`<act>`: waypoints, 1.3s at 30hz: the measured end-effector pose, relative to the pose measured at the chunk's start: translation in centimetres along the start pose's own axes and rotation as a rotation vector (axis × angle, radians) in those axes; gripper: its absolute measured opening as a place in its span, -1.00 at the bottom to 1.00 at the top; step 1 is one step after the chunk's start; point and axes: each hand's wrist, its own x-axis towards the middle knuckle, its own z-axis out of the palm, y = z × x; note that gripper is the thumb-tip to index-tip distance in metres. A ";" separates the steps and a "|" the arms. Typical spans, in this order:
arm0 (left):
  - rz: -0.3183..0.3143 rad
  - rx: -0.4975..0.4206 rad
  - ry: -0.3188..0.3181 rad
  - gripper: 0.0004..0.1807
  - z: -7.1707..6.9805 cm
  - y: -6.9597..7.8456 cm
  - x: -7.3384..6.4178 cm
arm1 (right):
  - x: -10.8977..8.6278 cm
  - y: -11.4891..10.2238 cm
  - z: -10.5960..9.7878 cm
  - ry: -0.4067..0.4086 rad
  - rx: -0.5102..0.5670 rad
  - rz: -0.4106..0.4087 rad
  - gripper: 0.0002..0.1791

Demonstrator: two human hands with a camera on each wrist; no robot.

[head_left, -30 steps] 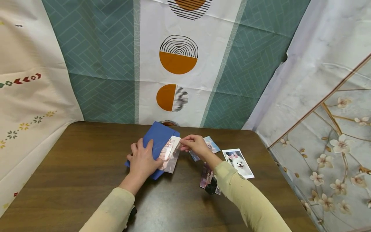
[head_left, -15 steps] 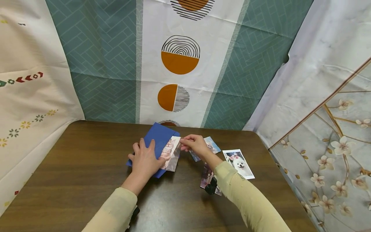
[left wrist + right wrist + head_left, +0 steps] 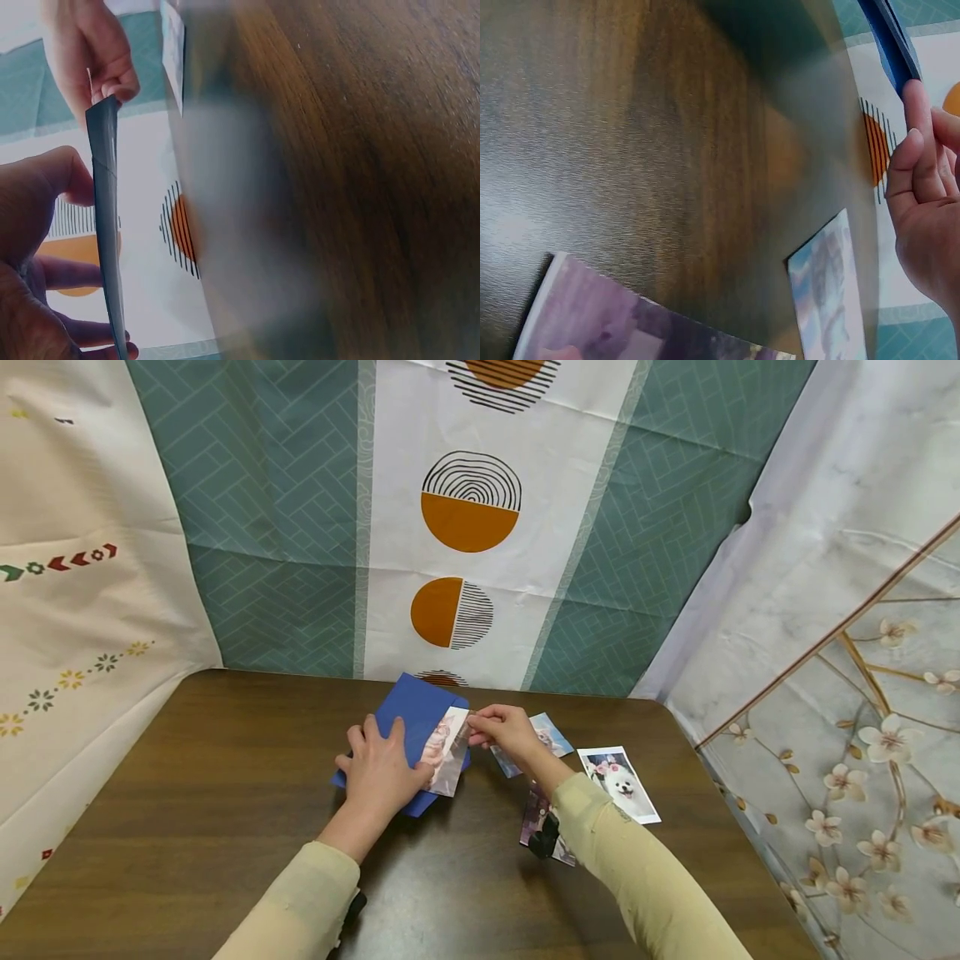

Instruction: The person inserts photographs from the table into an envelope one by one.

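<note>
A blue envelope (image 3: 414,700) is held over the table by my left hand (image 3: 382,775). The fingers spread over its face, and in the left wrist view two fingertips (image 3: 130,349) curl past its edge. A photo of a pinkish cat (image 3: 447,760) sticks partly out of the envelope's right side, its left part hidden inside. My left thumb lies along the photo's lower left. At the photo's upper right corner, my right hand (image 3: 504,732) pinches it between thumb and fingers. The right wrist view shows this hand (image 3: 922,172) right at the envelope's edge (image 3: 900,52).
Right of the hands lie a white dog photo (image 3: 619,783), a bluish photo (image 3: 551,735) partly under the right hand, and a purplish photo (image 3: 534,817) partly covered by the right forearm. They rest on a brown wooden table (image 3: 225,777) with patterned cloths (image 3: 270,527) behind and beside it.
The cat photo has slid a little farther into the envelope, and its lower edge has moved up. Both hands keep nearly the same hold. The head view has shifted slightly.
</note>
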 end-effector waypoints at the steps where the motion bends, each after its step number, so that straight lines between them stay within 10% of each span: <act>1: 0.000 -0.003 -0.001 0.01 0.0 0.0 0.0 | 0.0 -0.1 0.0 -0.006 -0.007 -0.002 -0.77; 39: 0.038 -0.070 0.039 -0.09 -0.2 0.9 -0.4 | 1.4 -1.1 0.9 -0.098 -0.021 0.023 -0.83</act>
